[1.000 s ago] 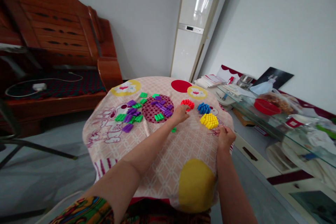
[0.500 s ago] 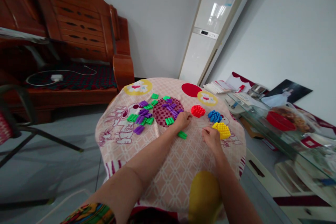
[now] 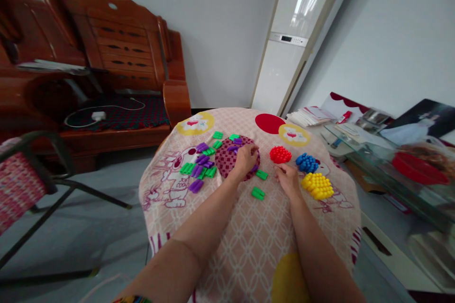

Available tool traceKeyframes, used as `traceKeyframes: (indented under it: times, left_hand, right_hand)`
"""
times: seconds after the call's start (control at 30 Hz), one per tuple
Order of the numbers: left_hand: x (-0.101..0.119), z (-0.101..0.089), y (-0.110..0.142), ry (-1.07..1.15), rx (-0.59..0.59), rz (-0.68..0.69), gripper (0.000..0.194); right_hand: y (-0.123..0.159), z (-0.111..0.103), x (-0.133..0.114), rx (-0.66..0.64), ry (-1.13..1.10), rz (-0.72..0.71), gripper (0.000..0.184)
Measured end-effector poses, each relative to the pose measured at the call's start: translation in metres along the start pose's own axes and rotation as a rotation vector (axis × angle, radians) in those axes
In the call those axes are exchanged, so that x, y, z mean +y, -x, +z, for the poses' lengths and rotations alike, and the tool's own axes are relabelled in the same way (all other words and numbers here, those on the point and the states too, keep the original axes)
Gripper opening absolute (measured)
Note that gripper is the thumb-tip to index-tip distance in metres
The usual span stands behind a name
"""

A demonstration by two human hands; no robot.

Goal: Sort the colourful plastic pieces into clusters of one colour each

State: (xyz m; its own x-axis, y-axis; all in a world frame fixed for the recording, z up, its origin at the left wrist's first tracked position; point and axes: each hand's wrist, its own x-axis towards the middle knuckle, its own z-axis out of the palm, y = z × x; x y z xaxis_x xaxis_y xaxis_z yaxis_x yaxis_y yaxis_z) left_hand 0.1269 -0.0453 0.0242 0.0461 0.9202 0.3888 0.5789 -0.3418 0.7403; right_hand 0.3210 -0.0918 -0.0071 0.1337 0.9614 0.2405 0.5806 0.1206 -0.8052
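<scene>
My left hand (image 3: pixel 246 158) reaches over the dark red circle on the tablecloth, fingers curled down by purple tube-shaped pieces (image 3: pixel 237 141). Whatever its fingertips hold is hidden. My right hand (image 3: pixel 287 179) is just below the red knobbly cluster (image 3: pixel 280 155), thumb and fingers pinched together; nothing shows clearly in the pinch. A green piece (image 3: pixel 261 174) lies between the hands, and a second green piece (image 3: pixel 258 193) is closer to me. Blue (image 3: pixel 307 163) and yellow (image 3: pixel 317 185) clusters sit right of my right hand. Purple and green pieces (image 3: pixel 202 161) lie scattered on the left.
A patterned cloth (image 3: pixel 245 241) covers the round table. To the right is a glass-topped stand (image 3: pixel 373 170) holding papers, a red bowl (image 3: pixel 419 168) and bags. A wooden bench (image 3: pixel 128 57) and a chair (image 3: pixel 24 180) stand to the left; a tall white cabinet unit (image 3: pixel 280 57) is behind.
The view has shifted slightly. My right hand has moved left and away from me, off the yellow cluster toward the red one. A green piece now shows between my hands.
</scene>
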Motion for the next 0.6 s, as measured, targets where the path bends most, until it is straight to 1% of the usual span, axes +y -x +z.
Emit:
traceKeyframes:
  times: [0.1,0.2,0.33,0.4,0.47,0.53,0.6]
  left_hand:
    - [-0.007,-0.013,-0.025,-0.173,0.076,-0.024,0.029]
    - [-0.016,-0.021,-0.049,-0.326,0.041,-0.039,0.033]
    - [-0.028,-0.020,-0.072,-0.442,-0.018,-0.092,0.035]
    - [-0.035,-0.018,-0.078,-0.480,-0.069,-0.115,0.037]
    - [-0.042,-0.016,-0.081,-0.521,-0.154,-0.096,0.039]
    - [-0.046,-0.018,-0.079,-0.555,-0.234,-0.037,0.036]
    - [-0.048,-0.023,-0.071,-0.558,-0.287,0.040,0.028]
  right_hand:
    - [0.000,-0.001,0.004,-0.005,-0.061,0.028,0.035]
    - [-0.002,0.000,0.005,-0.006,-0.055,0.031,0.033]
    - [-0.002,0.000,0.005,-0.006,-0.038,0.023,0.033]
    - [-0.002,0.000,0.003,-0.006,-0.022,0.002,0.033]
    - [-0.001,0.000,0.000,-0.011,0.026,-0.047,0.031]
    - [0.000,0.001,-0.006,-0.042,0.104,-0.130,0.028]
    - [0.003,0.006,-0.013,-0.112,0.179,-0.218,0.028]
